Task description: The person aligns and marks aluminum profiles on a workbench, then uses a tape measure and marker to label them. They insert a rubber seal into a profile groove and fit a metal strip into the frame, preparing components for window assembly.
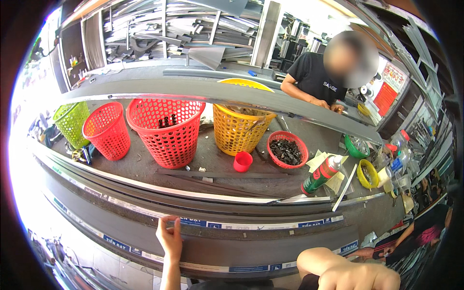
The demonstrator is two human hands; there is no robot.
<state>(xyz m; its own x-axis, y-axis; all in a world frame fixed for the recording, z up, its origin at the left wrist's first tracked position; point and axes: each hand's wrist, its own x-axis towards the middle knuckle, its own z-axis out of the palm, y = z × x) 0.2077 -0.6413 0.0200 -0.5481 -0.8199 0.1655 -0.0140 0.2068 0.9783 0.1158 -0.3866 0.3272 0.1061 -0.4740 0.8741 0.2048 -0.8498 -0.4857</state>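
My left hand (170, 239) is over the near long grey metal profiles (270, 247), its fingertips curled together beside a blue-and-white printed strip (241, 226) along a profile's edge. Whether anything thin is pinched there is too small to tell. Close to the camera at the lower right, my right hand (350, 278) is closed with its knuckles up. Its fingertips are hidden, so what it may hold does not show. Beyond the profiles stand a small red cup (242, 162) and a green-and-red spray can (320, 176).
Red baskets (166, 133) (108, 133), a green basket (71, 124) and a yellow basket (241, 130) line the bench. A red bowl (288, 159) holds dark parts. A long grey bar (203, 94) crosses above them. Across the bench a person (316, 72) works; another person's arm shows far right.
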